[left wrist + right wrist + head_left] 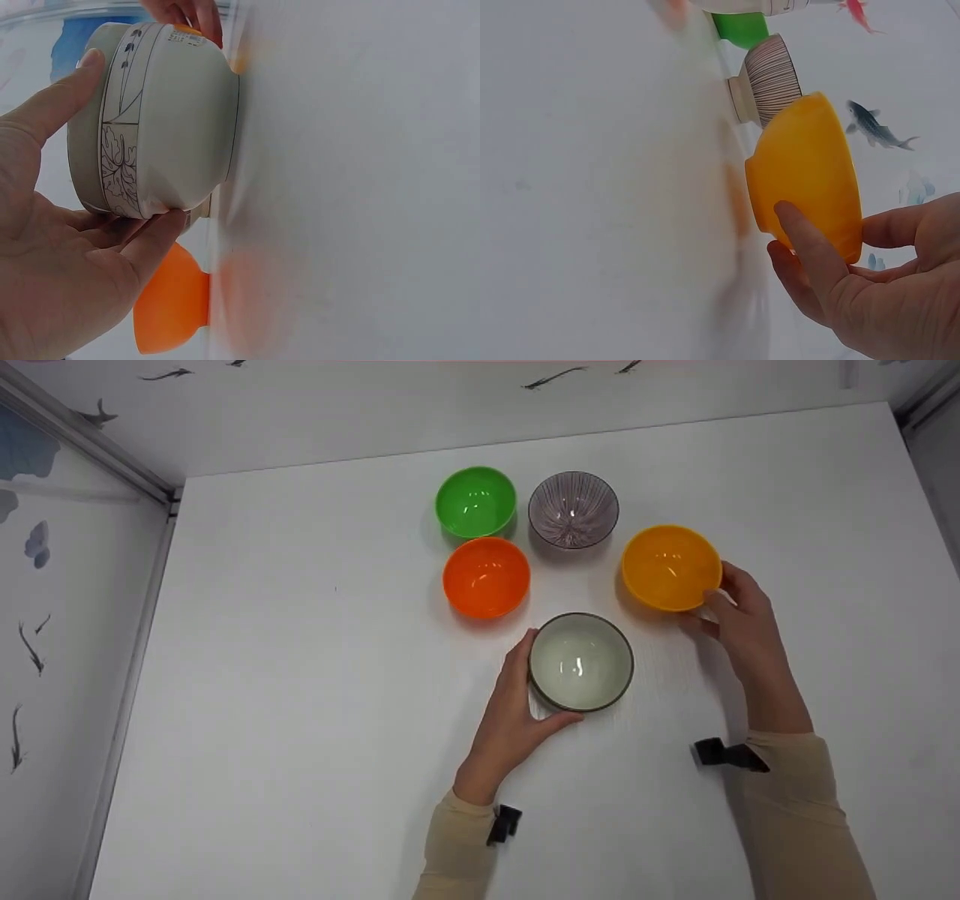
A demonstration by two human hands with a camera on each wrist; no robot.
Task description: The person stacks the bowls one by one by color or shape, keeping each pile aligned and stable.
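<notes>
My left hand (510, 720) grips a pale grey bowl (581, 664) with a dark rim, thumb on the near side and fingers along its left. In the left wrist view this bowl (187, 112) shows a band of leaf drawings below the rim. My right hand (750, 630) holds a yellow bowl (670, 568) by its lower right side. The right wrist view has the thumb at the rim of the yellow bowl (802, 172) and fingertips near its base, close over the table. Both bowls face upward.
Farther back on the white table (300, 697) stand a green bowl (476, 501), a purplish striped bowl (574, 510) and, nearer, an orange bowl (486, 577). A white panel (337, 412) with fish drawings borders the back edge; another panel (75, 622) stands on the left.
</notes>
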